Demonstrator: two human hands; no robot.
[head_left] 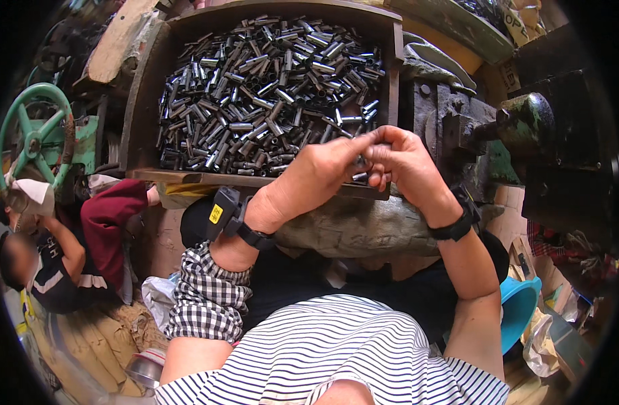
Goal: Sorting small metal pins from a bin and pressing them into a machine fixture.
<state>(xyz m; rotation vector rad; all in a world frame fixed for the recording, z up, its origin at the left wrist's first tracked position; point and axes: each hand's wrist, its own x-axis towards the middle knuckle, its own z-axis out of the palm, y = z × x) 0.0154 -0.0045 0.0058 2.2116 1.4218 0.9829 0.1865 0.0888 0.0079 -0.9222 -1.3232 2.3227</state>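
Observation:
A wooden tray (138,115) holds a heap of short metal tubes (255,101), dark and shiny. Over its near right corner my two hands come together. Fingers bent, my left hand (323,165) pinches with its fingertips against those of the right; it is slightly blurred. My right hand (412,165) is closed, its fingers curled beneath the left fingertips. A bit of shiny metal, seemingly a metal tube (361,161), shows between the hands. Whatever the left fingertips grip is hidden.
A dark machine (451,125) with a thick rounded part (529,121) stands right of the tray. Over my lap lies a grey cloth bundle (363,226). A blue basin (519,314) sits low right. Leftward are a green handwheel (34,138) and another person (66,256).

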